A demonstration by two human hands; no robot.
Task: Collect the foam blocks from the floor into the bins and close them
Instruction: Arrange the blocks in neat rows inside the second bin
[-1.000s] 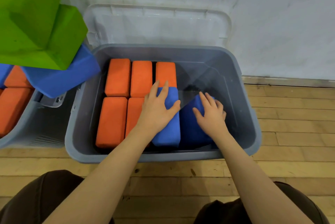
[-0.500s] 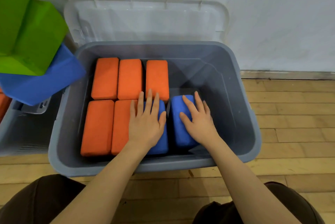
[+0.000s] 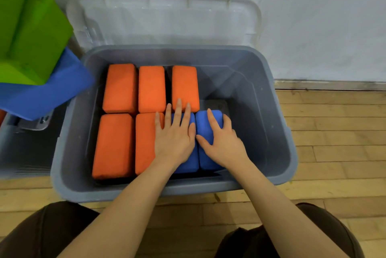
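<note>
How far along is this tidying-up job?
Well underway. Five orange blocks already lie flat in the grey bin. The left hand and right hand each press a blue block down beside them. The clear lid is off, leaning behind the bin, so closing remains. Room remains on the bin's right.

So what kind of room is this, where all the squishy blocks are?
Probably a playroom or a gym-like activity room, though I can't be sure. There is a bare wooden plank floor, a plain white wall, and big grey storage bins filled with orange foam blocks and blue ones.
</note>
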